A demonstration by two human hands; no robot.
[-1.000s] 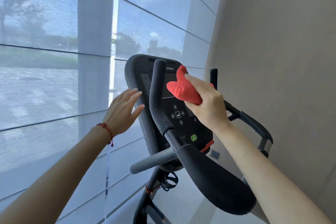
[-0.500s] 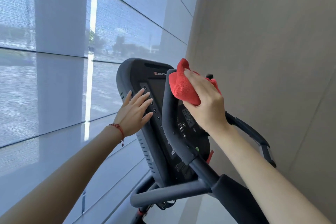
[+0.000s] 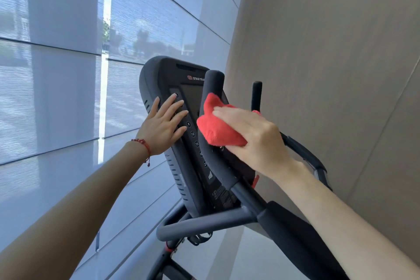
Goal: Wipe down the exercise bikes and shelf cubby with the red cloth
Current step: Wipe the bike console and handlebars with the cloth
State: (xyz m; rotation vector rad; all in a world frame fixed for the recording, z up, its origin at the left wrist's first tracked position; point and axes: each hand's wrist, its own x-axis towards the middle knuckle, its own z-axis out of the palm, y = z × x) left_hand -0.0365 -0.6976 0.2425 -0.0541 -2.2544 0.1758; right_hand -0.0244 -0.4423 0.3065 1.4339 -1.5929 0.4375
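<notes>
On the left, behind my arm, a shaded window wall (image 3: 56, 75) lets in daylight. My left hand (image 3: 162, 126) is flat and open, fingers spread, its fingertips touching the button column along the left edge of the exercise bike console (image 3: 179, 143); a red string bracelet (image 3: 143, 144) sits on that wrist. Just right of the buttons, the near upright handlebar horn (image 3: 212, 84) crosses in front of the screen. My right hand (image 3: 256, 141) grips the bunched red cloth (image 3: 216, 127) and presses it against that horn and the console face behind it. A second, thinner horn (image 3: 256, 93) stands further right, near the beige wall (image 3: 329, 52).
</notes>
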